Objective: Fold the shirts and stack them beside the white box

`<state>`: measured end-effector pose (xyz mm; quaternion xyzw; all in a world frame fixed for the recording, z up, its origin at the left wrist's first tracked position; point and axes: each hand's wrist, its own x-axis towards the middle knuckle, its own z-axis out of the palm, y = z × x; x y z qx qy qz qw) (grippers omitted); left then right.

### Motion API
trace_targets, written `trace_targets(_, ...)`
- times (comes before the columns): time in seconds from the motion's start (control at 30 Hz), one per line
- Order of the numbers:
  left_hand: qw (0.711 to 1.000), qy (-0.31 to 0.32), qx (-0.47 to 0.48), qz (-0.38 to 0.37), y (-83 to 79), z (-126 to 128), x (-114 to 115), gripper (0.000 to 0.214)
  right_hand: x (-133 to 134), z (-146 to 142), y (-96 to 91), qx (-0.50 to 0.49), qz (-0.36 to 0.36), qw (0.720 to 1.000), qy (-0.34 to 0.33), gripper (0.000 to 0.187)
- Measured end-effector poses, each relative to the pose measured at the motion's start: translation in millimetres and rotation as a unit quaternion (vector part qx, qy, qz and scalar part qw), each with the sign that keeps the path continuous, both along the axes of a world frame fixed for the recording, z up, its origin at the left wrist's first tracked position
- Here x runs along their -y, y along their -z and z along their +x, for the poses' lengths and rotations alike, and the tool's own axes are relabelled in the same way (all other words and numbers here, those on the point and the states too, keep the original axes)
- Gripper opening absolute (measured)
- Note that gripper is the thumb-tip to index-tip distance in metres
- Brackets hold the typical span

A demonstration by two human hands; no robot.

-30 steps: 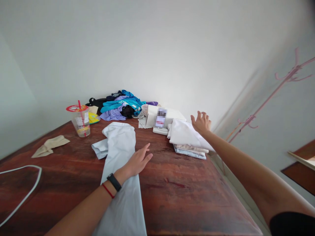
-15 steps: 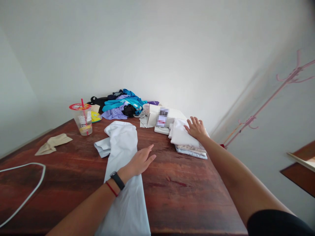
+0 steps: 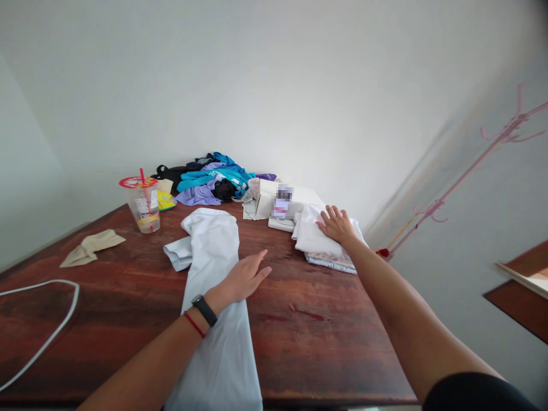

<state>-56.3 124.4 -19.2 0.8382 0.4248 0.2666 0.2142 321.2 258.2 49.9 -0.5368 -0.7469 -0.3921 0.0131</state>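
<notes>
A long pale blue garment (image 3: 214,297) lies lengthwise on the dark wooden table (image 3: 325,331), running off its near edge. My left hand (image 3: 244,279) rests flat on the garment's right edge, fingers stretched out; a black band and a red string circle the wrist. My right hand (image 3: 338,224) lies flat, fingers apart, on top of a stack of folded white and pale cloths (image 3: 319,245) at the table's right side.
A white box (image 3: 291,200) stands behind the stack. A heap of blue, purple and black clothes (image 3: 214,182) lies at the back. A plastic cup with red lid and straw (image 3: 143,204), a beige cloth (image 3: 92,246) and a white cable (image 3: 43,337) are at the left. A pink coat stand (image 3: 471,165) is at the right.
My right hand came down from the air beyond the folded stack and now lies flat on top of it. My left hand stayed on the pale blue garment.
</notes>
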Motion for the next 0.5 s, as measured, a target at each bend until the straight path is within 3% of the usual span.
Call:
trace_targets(0.33,0.999,0.008,0.002,0.037,1.2,-2,2,0.050,9,-12,-15.7,-0.076,-0.050,0.995,0.045,0.048)
trace_targets(0.43,0.999,0.009,-0.006,0.040,0.7,-2,2,0.049,18,-31,-26.8,-0.169,-0.050,0.983,0.056,0.041)
trace_targets(0.5,0.999,0.010,-0.011,0.042,0.9,-2,1,0.048,35,-48,-35.5,-0.264,-0.034,0.964,0.027,0.038)
